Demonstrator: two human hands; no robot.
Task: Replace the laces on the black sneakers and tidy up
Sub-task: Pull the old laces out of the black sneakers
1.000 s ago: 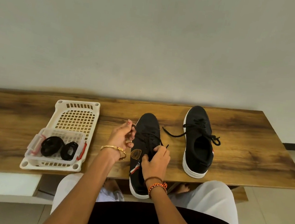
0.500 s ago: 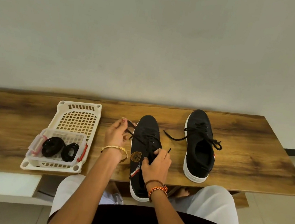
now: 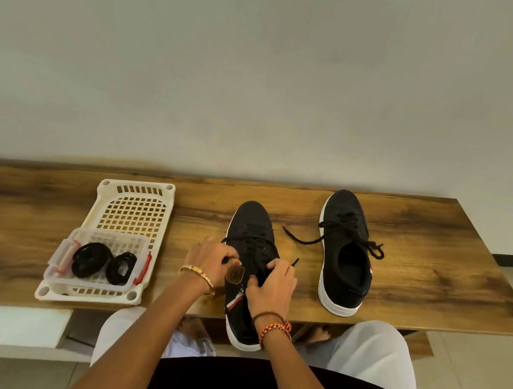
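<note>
The near sneaker (image 3: 249,258) lies on the wooden table (image 3: 432,274) with its toe pointing away from me and its heel hanging over the near edge, so its long axis runs straight out from my body. My left hand (image 3: 208,258) is pinched on the lace (image 3: 253,246) at the shoe's left side, and my right hand (image 3: 273,285) is closed over the tongue area with a lace end sticking up past its fingers. Each hand sits on its own side of the eyelets, so I judge any pull should go outward, across that axis. The other sneaker (image 3: 346,254) stands well to the right, and coiled laces (image 3: 90,259) wait in the clear box (image 3: 62,254) on the white basket (image 3: 134,208) to my left.
</note>
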